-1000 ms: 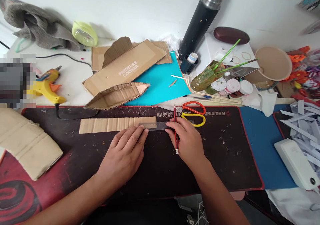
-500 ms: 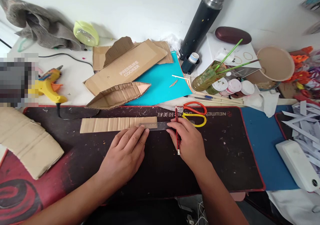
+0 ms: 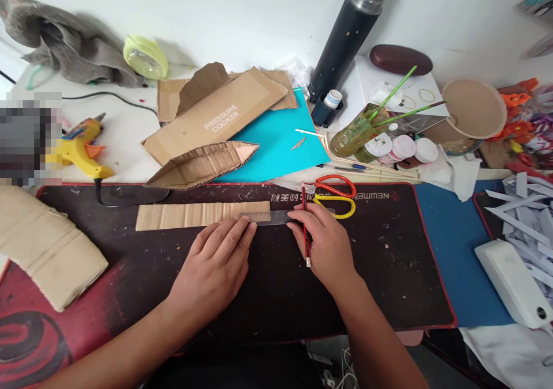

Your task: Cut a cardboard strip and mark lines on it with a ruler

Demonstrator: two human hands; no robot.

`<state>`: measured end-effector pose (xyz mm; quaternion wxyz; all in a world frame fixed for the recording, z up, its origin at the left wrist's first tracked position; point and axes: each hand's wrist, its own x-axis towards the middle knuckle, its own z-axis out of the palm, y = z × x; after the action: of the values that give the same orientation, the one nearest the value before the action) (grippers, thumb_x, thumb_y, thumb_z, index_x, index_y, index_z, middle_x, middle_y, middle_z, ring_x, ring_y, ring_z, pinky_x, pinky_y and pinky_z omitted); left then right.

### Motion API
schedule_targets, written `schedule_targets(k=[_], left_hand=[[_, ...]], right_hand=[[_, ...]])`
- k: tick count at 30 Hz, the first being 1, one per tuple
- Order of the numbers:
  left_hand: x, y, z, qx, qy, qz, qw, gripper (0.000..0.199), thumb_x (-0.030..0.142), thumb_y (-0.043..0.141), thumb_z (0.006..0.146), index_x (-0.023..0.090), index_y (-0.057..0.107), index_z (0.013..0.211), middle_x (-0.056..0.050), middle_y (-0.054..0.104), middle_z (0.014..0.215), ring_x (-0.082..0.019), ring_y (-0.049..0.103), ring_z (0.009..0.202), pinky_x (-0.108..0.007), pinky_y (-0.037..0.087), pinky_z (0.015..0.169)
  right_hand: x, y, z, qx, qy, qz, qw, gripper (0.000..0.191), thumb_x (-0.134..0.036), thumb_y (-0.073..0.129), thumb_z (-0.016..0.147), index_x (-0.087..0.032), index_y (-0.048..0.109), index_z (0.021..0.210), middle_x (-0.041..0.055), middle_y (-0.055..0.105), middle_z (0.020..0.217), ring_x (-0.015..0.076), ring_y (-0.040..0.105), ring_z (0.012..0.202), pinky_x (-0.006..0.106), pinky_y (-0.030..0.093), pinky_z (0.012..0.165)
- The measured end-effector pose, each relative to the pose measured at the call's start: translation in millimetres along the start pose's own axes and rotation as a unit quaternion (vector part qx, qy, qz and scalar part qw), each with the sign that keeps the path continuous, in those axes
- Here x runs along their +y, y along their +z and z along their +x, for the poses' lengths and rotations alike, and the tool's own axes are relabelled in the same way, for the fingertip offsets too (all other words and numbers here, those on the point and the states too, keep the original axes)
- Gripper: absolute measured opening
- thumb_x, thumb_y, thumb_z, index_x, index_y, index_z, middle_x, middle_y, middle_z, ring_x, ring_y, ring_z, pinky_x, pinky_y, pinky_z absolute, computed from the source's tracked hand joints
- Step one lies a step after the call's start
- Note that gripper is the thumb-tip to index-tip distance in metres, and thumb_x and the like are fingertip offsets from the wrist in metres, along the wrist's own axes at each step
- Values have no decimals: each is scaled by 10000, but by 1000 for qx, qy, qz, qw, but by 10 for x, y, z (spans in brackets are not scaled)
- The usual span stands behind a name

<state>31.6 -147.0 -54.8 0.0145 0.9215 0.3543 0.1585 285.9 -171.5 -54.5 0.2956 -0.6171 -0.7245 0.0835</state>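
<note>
A narrow cardboard strip [image 3: 181,216] lies flat on the dark mat, with a clear ruler [image 3: 276,218] across its right end. My left hand [image 3: 211,271] rests flat there, its outstretched fingertips pressing on the ruler and the strip's lower edge. At the ruler's right end, my right hand [image 3: 327,242] pinches it between thumb and fingers. The same hand also keeps a red and black pencil [image 3: 305,225] upright across its fingers. Just behind it lie scissors [image 3: 341,207] with red and yellow handles. A boat-shaped cardboard piece [image 3: 203,164] sits behind the strip.
Back left is a yellow glue gun [image 3: 82,150] with its cord. Cardboard pieces [image 3: 216,109] lie over a blue sheet [image 3: 276,147]. Paint jars [image 3: 401,147], a brush jar [image 3: 345,138] and a black flask [image 3: 345,37] stand behind. A white device [image 3: 512,285] is at right.
The whole view has shifted very slightly. Both hands, the ruler, the pencil and the strip keep their places relative to one another.
</note>
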Motion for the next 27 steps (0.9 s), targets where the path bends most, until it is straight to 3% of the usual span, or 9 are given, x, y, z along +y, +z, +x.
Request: schedule_targets(k=[27], left_hand=[[16,5,7,0,12,18,1000,438,205,534,1081,79,674,1477,-172,721,1493,-328,667,1339,-494,506,1136]], right_hand=[[-16,-21,10,25,3,37,999,140,-215,648,1095,-229,757,1182,123,803,1138,273,794,1049,417,658,920]])
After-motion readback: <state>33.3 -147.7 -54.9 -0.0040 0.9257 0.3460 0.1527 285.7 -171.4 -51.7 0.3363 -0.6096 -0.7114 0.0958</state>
